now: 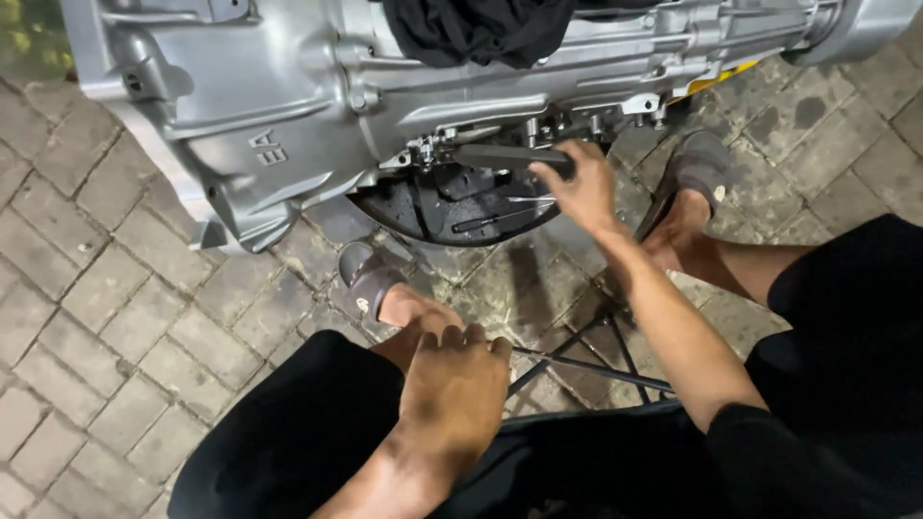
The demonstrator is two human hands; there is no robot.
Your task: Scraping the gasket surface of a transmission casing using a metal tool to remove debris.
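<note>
Right hand [577, 187] is closing its fingers around a long black tool handle [505, 157], lying left-right under the far silver cast-metal gearbox housing [279, 106]; left hand [457, 394] is resting curled, empty, on the near knee.

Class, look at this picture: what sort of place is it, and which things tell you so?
Probably an informal outdoor repair spot: a large silver cast-metal gearbox housing lies on grey brick paving, and the right hand grips a black-handled tool at its underside.
</note>
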